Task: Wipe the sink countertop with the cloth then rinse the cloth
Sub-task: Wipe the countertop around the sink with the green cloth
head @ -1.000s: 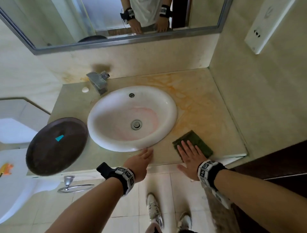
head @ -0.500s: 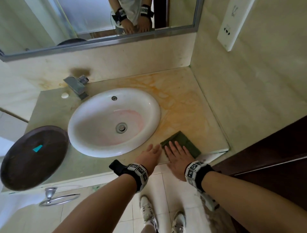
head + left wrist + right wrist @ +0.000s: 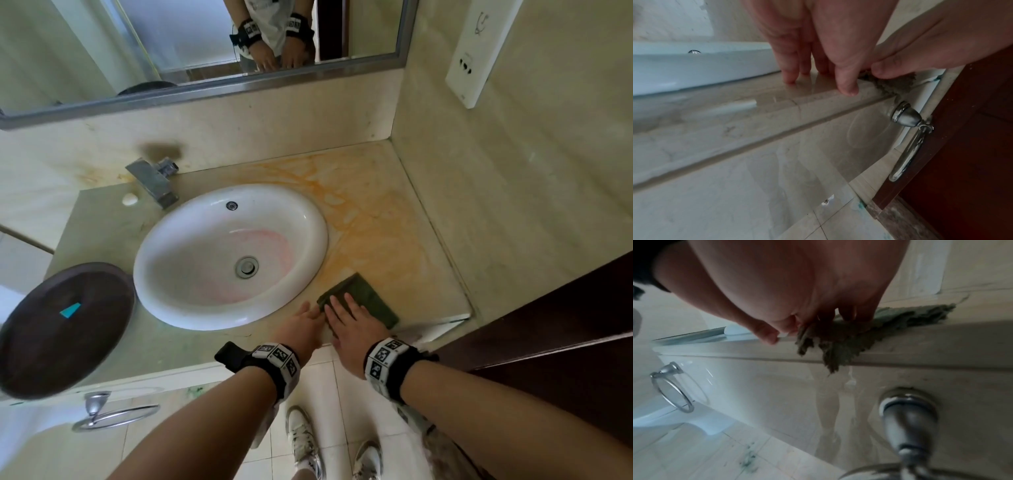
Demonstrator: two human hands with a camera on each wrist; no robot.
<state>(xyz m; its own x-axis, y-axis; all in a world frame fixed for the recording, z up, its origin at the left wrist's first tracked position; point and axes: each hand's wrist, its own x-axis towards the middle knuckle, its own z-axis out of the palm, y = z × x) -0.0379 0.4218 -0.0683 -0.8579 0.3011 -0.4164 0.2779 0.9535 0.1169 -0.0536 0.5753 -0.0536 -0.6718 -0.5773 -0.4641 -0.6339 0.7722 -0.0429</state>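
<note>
Head view, right hand flat on cloth, countertop front edge

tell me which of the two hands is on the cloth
The right hand lies flat on the green cloth. The left hand rests beside it on the bare countertop, by the sink.

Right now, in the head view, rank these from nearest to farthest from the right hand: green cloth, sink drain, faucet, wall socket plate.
From the right hand:
1. Green cloth, directly under its fingers at the counter's front edge.
2. Sink drain, in the basin to the left.
3. Faucet, back left behind the basin.
4. Wall socket plate, high on the right wall.
</note>
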